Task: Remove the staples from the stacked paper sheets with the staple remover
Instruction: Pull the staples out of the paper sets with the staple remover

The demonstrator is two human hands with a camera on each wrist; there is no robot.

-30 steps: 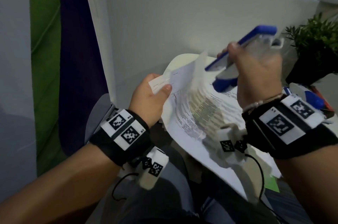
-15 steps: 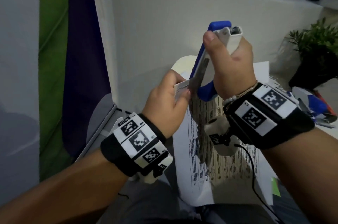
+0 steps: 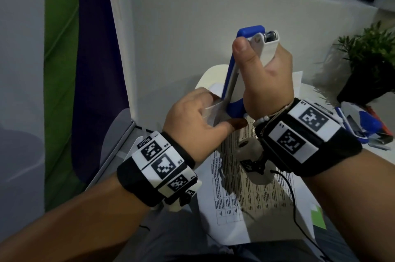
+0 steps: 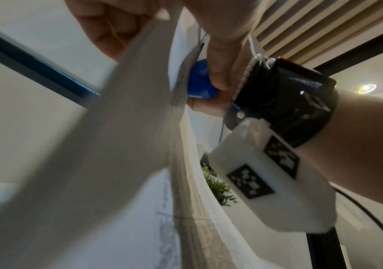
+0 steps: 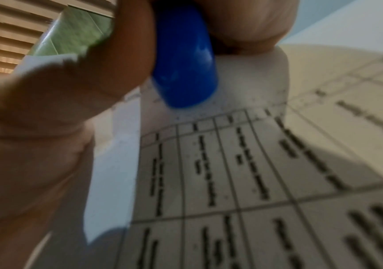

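Change: since a second ago the staple remover [image 3: 230, 77] has swung from a raised slant, clear of the pages, to nearly upright, with its lower end brought to the pinched corner; the fanned pages have settled into a flat hanging stack.
Right hand [image 3: 267, 77]: wrapped round the tool's white body, thumb pressed up its near side toward the blue top cap.
Left hand [image 3: 192, 116]: thumb on the near face and fingers behind, pinching the top corner of the paper sheets [image 3: 245, 197].
Hands together: close, the left thumb tip just beside the right wrist.
Staple remover: held above the lap, blue tip low against the sheet edge; the left wrist view shows that tip [image 4: 200, 81] touching the paper [image 4: 116, 145].
Jaws: hidden by the left hand, so whether they bite a staple cannot be told.
Paper sheets: hanging from the left pinch toward the person, printed table facing up; the right wrist view shows the grid [image 5: 254, 172] just below the blue end [image 5: 185, 60].
White panel [image 3: 181, 37]: standing upright, far behind both hands.
Counter [image 3: 382, 157]: on the right.
Plant [image 3: 372, 58]: far right.
Blue tool [image 3: 367, 122]: lying just in front of the plant.
Green note [image 3: 318, 216]: near right, beside the sheets' edge.
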